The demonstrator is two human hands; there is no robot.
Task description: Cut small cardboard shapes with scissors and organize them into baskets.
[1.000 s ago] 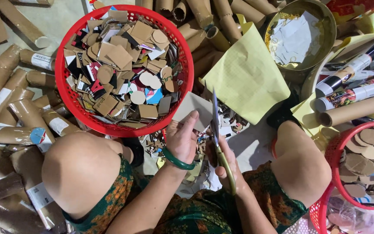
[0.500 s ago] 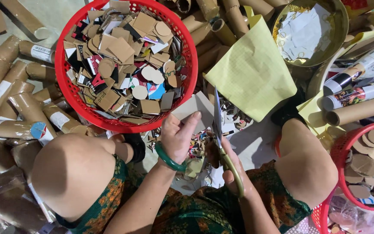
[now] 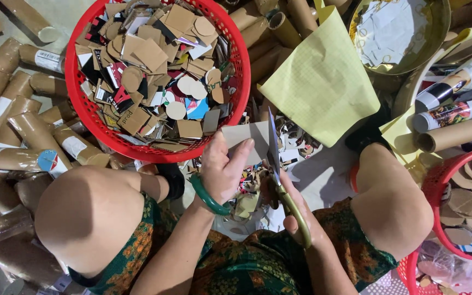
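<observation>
The right hand (image 3: 296, 210) is mostly hidden behind the scissors (image 3: 279, 175) and their yellow handle, so its grip cannot be read. The left hand (image 3: 222, 169) covers the near edge of the cardboard piece (image 3: 247, 136). The second red basket (image 3: 454, 218) is cut off at the right edge, the cardboard tubes (image 3: 6, 109) at the left. Scraps beneath the hands are too small to tell apart.

Matt brown cardboard piece (image 3: 245, 137), shiny metal scissors (image 3: 275, 158), glossy red plastic basket (image 3: 91, 128), smooth green bangle (image 3: 206, 195).
</observation>
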